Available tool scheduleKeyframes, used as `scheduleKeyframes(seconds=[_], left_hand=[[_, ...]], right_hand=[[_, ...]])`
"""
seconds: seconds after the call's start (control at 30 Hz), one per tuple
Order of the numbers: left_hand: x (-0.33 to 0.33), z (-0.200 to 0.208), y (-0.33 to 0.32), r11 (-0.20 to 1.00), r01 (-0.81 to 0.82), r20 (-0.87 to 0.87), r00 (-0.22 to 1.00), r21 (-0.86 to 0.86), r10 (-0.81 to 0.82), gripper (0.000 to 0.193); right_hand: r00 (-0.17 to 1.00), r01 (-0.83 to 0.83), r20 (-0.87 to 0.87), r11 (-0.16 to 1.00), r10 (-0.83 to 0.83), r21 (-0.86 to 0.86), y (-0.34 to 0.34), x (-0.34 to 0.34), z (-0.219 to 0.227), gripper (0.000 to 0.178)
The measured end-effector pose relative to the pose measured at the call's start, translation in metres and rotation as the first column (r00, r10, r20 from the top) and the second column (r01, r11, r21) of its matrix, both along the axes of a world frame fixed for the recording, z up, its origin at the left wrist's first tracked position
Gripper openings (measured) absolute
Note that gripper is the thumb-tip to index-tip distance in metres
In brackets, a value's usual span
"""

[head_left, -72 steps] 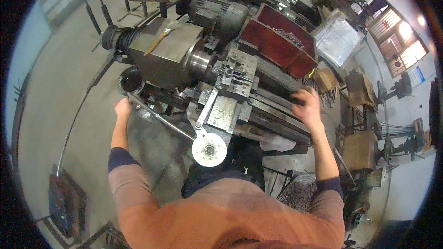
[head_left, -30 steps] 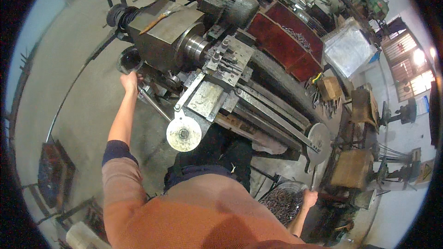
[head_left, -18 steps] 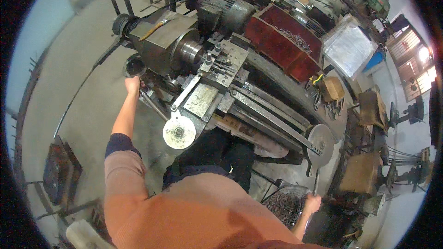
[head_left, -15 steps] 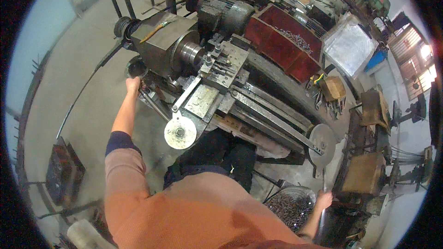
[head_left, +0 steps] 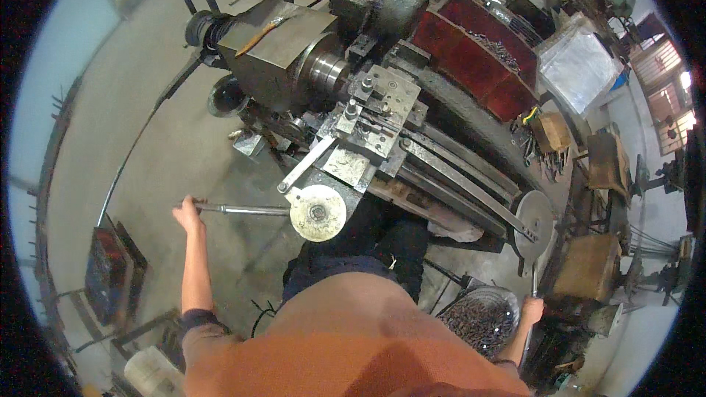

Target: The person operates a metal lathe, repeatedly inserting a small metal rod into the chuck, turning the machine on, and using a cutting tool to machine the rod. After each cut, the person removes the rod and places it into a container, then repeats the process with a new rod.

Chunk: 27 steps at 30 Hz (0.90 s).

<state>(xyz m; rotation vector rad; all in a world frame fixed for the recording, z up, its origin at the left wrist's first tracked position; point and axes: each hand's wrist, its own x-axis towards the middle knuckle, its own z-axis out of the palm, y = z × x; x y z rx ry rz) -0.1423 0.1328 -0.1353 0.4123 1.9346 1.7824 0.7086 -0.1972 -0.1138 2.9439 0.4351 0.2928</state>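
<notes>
I stand at a grey metal lathe (head_left: 368, 103). My left hand (head_left: 187, 212) grips the outer end of a long steel lever handle (head_left: 243, 209) that sticks out leftward from the round handwheel (head_left: 318, 212) at the front of the carriage. My right hand (head_left: 531, 311) hangs low at the right, closed around a thin upright rod (head_left: 534, 287) beside a basket of metal chips (head_left: 474, 320). The tool post (head_left: 375, 103) sits next to the chuck (head_left: 323, 70).
A red tray (head_left: 478, 51) of swarf runs behind the lathe. A second handwheel (head_left: 535, 217) is at the tailstock end. Wooden stools and boxes (head_left: 588, 265) crowd the right. A dark frame (head_left: 103, 265) leans at the left on concrete floor (head_left: 147, 140).
My left hand has come down from the headstock side and taken the lever handle, which now points left. My right hand stays low by the chip basket.
</notes>
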Motion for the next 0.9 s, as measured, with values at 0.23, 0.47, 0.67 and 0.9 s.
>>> scheduleKeyframes(seconds=[0.23,0.47,0.67,0.9], left_hand=[[0.017,0.01,0.019,0.994,-0.076,-0.015,0.997,0.081,0.077,0.016],[0.013,0.007,0.038,0.998,-0.037,-0.062,0.997,0.057,0.04,0.008],[0.027,0.027,0.039,0.999,-0.042,-0.114,0.993,-0.016,0.04,0.007],[-0.002,0.018,-0.002,0.985,-0.008,-0.138,0.99,-0.171,-0.016,0.012]], right_hand=[[0.984,-0.007,-0.177,0.992,0.03,0.129,0.015,-0.087,0.027,0.046],[0.987,0.046,-0.157,0.982,-0.017,0.182,0.008,-0.079,0.004,0.043],[0.98,0.038,-0.197,0.985,-0.003,0.17,0.005,-0.075,0.001,0.045],[0.993,-0.114,-0.04,0.991,0.111,-0.072,0.012,0.013,0.022,0.039]])
